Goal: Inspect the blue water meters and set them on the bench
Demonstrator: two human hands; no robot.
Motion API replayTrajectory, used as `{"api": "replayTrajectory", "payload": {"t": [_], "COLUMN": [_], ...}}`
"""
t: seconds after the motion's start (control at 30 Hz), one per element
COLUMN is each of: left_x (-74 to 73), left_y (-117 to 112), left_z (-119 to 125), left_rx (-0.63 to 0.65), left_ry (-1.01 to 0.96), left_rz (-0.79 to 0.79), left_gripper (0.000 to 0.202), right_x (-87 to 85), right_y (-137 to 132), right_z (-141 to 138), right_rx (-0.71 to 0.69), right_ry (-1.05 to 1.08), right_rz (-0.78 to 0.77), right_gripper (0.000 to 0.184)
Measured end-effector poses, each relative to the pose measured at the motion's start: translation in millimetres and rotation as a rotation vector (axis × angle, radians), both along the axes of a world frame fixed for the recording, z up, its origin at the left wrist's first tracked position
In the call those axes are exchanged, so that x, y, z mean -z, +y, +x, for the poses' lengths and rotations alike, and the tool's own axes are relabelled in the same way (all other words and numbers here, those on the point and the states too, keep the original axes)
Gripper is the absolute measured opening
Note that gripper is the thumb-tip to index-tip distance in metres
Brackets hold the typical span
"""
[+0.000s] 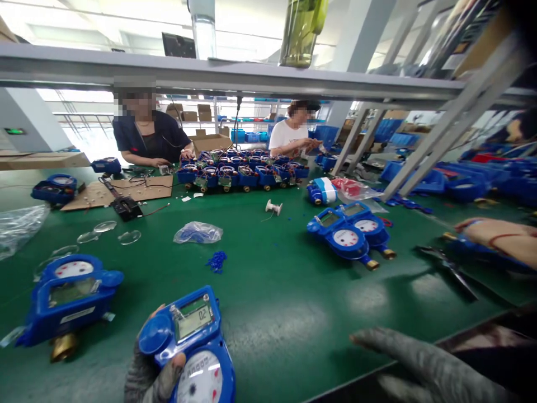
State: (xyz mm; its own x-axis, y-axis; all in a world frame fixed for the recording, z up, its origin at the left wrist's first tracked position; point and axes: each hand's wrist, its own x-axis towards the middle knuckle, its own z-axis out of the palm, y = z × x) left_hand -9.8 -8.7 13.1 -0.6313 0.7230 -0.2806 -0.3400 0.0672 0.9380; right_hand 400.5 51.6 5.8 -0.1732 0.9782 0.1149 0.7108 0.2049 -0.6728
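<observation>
The left hand (145,372), in a grey glove with bare fingertips, gripped a blue plastic meter (197,347) with a round white dial and a rectangular grey display, held above the green tabletop (268,324). The right hand (448,364), also grey-gloved, was open, its forefinger stretched toward the left hand, well apart from that meter. Left of the left hand lay a second blue meter with a brass fitting (69,296); beyond the hand were a heap of small blue pieces (217,261) and a clear plastic bag (198,232). Beyond the right hand sat two blue meters with brass ends (352,229).
</observation>
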Motion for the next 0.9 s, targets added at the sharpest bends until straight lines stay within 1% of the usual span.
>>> {"api": "replayTrajectory", "payload": {"t": [0.03,0.07,0.1,0.17,0.23,0.27,0.3,0.33,0.37,0.43,0.5,0.57,0.73,0.9], "left_x": [-0.6,-1.6,-3.2,-7.1,-11.1,-12.5,-13.4,-13.6,-13.2,-11.0,-8.3,-6.3,-6.6,-11.5], "left_y": [-1,-2,-3,-5,-6,-7,-6,-6,-5,-4,-3,-2,0,1], "left_z": [1,3,4,8,11,11,12,12,11,10,8,6,1,4], "left_rx": [0.002,0.004,0.007,0.007,0.003,0.003,0.004,0.006,0.012,0.022,0.020,0.009,0.019,0.000], "left_ry": [-0.030,-0.053,-0.067,-0.074,-0.086,-0.101,-0.119,-0.132,-0.139,-0.139,-0.124,-0.096,-0.013,-0.006], "left_rz": [0.008,0.023,0.046,0.101,0.111,0.104,0.094,0.089,0.092,0.116,0.124,0.115,0.079,0.078], "left_gripper": [0.097,0.095,0.093,0.093,0.094,0.093,0.092,0.091,0.092,0.095,0.096,0.096,0.092,0.082], "right_x": [-0.6,0.8,4.6,18.1,35.1,42.6,48.6,52.6,54.7,54.5,51.8,49.8,49.6,49.2], "right_y": [15,33,54,95,128,140,148,155,159,166,173,180,187,190], "right_z": [-20,-46,-77,-148,-216,-245,-269,-288,-302,-318,-323,-323,-317,-300], "right_rx": [-0.046,-0.139,-0.173,-0.282,-0.442,-0.503,-0.534,-0.557,-0.573,-0.592,-0.598,-0.591,-0.593,-0.586], "right_ry": [-0.013,-0.043,-0.050,-0.071,-0.117,-0.149,-0.171,-0.199,-0.228,-0.278,-0.309,-0.322,-0.366,-0.369], "right_rz": [0.012,0.035,0.118,0.267,0.371,0.401,0.428,0.442,0.448,0.445,0.435,0.428,0.427,0.428], "right_gripper": [0.033,0.032,0.033,0.041,0.059,0.066,0.070,0.071,0.068,0.054,0.039,0.031,0.029,0.027]}}
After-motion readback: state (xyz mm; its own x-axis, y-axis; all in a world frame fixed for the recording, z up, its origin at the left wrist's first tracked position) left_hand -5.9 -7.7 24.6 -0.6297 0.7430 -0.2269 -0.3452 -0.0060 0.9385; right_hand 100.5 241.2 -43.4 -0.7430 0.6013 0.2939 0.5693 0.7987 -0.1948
